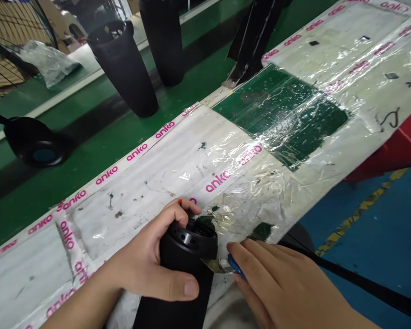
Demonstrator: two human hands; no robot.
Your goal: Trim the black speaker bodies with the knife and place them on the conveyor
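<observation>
My left hand (150,260) is wrapped round the top of a black cylindrical housing (188,246) that stands at the near edge of the workbench. My right hand (281,283) holds a blue-handled utility knife (226,266). Its metal blade touches the right side of the housing just below the rim. A thin black cable or strap (356,279) runs from under my right hand toward the lower right.
The workbench (178,160) is covered in white card and clear tape printed "anko", with a green patch (281,114). On the green conveyor behind stand two tall black housings (126,68) (164,41), a black round base (37,144) and a plastic bag (46,61). Blue floor lies to the right.
</observation>
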